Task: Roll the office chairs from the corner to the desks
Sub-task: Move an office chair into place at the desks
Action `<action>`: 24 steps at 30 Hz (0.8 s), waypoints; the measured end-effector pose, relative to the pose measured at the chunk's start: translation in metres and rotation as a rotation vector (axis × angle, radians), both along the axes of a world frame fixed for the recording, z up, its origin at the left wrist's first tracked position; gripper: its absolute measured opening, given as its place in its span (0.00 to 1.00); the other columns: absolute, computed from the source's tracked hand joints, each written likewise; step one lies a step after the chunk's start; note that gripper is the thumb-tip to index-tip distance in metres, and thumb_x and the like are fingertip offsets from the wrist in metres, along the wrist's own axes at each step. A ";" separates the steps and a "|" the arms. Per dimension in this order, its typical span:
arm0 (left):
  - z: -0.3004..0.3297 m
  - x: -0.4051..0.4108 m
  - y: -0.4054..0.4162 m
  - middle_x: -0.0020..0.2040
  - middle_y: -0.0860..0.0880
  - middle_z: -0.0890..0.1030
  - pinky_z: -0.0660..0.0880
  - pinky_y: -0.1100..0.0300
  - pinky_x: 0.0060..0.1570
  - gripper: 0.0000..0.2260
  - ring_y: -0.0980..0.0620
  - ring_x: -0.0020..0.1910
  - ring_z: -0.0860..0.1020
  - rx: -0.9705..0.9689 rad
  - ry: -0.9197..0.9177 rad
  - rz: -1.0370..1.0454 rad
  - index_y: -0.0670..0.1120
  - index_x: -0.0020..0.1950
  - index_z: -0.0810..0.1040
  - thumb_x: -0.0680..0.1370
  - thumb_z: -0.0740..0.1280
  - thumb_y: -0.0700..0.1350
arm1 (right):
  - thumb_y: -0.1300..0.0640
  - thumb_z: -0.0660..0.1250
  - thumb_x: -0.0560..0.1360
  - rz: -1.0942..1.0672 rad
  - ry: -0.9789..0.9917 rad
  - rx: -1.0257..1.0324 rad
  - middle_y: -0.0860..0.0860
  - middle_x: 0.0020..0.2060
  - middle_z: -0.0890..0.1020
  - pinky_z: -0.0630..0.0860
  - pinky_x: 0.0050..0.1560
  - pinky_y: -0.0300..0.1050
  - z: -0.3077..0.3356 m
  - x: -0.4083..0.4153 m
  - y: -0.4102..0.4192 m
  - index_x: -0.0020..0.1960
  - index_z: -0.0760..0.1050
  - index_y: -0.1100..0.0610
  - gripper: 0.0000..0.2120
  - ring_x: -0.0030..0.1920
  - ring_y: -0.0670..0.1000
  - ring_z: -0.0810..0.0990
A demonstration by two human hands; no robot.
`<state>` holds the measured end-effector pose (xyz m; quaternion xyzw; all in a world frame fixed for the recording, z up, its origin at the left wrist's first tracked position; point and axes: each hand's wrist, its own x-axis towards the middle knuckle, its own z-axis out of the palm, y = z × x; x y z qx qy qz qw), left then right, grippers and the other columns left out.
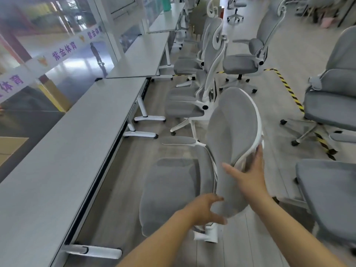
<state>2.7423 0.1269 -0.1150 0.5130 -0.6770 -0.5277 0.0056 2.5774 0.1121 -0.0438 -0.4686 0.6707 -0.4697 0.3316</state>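
The chair (192, 180) being moved stands directly ahead of the person and just right of the long tabletop (67, 151), its seat turned toward the tabletop's edge and its mesh backrest (233, 135) on the side away from it, nearest the hands. The backrest's long axis runs up and away from the camera, leaning a little right. The right hand (248, 176) lies on the backrest's white frame, fingers spread over the far rim and thumb stretched across the mesh, so it grips the frame loosely rather than tightly. The left hand (206, 209) is lower, at the backrest's bottom edge, fingers parted and half curled; whether it already holds the edge or is only reaching for it cannot be told. The right hand is the higher and better placed to steer; the left is nearer the seat. A push leftward would likely tuck the seat toward the tabletop, where the floor between the white feet (94, 251) looks open. Ahead the lane is tight: another chair (190, 106) stands just beyond the backrest. More chairs (331, 105) stand to the right, along striped floor tape (289, 89), so room to swing that way is limited.
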 end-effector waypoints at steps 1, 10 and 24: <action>-0.014 0.021 0.006 0.68 0.62 0.69 0.65 0.61 0.68 0.35 0.58 0.67 0.68 -0.015 -0.036 0.013 0.61 0.73 0.67 0.68 0.76 0.57 | 0.42 0.80 0.62 0.021 0.213 0.049 0.48 0.79 0.54 0.57 0.75 0.60 -0.014 0.004 0.014 0.78 0.44 0.39 0.57 0.78 0.53 0.52; -0.115 0.186 0.036 0.80 0.49 0.44 0.52 0.45 0.75 0.42 0.43 0.79 0.46 -0.084 -0.629 0.014 0.56 0.79 0.46 0.74 0.68 0.57 | 0.43 0.75 0.68 -0.276 0.750 0.220 0.54 0.78 0.58 0.66 0.66 0.70 -0.055 0.036 0.025 0.78 0.47 0.51 0.50 0.78 0.58 0.53; -0.224 0.208 0.092 0.64 0.40 0.76 0.78 0.44 0.49 0.54 0.39 0.55 0.81 -0.063 -0.535 0.019 0.50 0.71 0.64 0.46 0.78 0.50 | 0.61 0.69 0.73 -0.460 0.744 0.309 0.44 0.79 0.56 0.73 0.52 0.62 -0.078 0.048 0.009 0.77 0.59 0.47 0.37 0.59 0.68 0.74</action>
